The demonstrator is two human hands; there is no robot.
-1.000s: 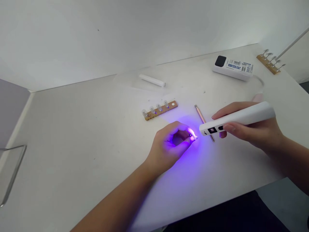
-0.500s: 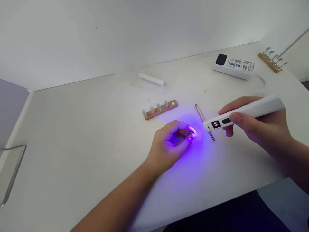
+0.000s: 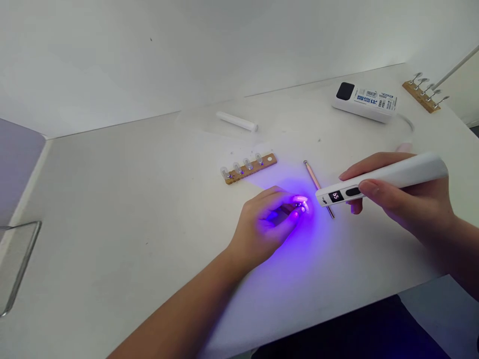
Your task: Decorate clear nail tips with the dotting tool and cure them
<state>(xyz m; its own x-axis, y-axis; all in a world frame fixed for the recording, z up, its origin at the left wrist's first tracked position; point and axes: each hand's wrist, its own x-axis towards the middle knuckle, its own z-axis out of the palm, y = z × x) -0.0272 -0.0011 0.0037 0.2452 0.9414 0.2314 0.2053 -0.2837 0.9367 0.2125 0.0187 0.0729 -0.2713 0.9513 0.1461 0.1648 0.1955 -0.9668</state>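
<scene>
My right hand is wrapped around a white handheld UV nail lamp, with the thumb at its black button and a lit display reading what looks like 55. Its purple light falls on my left hand, whose thumb and fingertips pinch a small clear nail tip with a metal bit at its base. Glare blurs the tip's outline. Behind the lamp's head lies a rose-gold dotting tool, partly covered by it. Beyond my left hand, a wooden strip bears several clear nail tips.
A white stick or tube lies toward the wall. At the back right are a white box-shaped device with a printed label and cord, and another wooden strip with several nail tips on metal stems. A metal frame stands at the left edge.
The nail tip in my left fingers has turned slightly and glows brighter pink-purple. My right hand and the lamp stay almost in place, and the view has shifted a little.
</scene>
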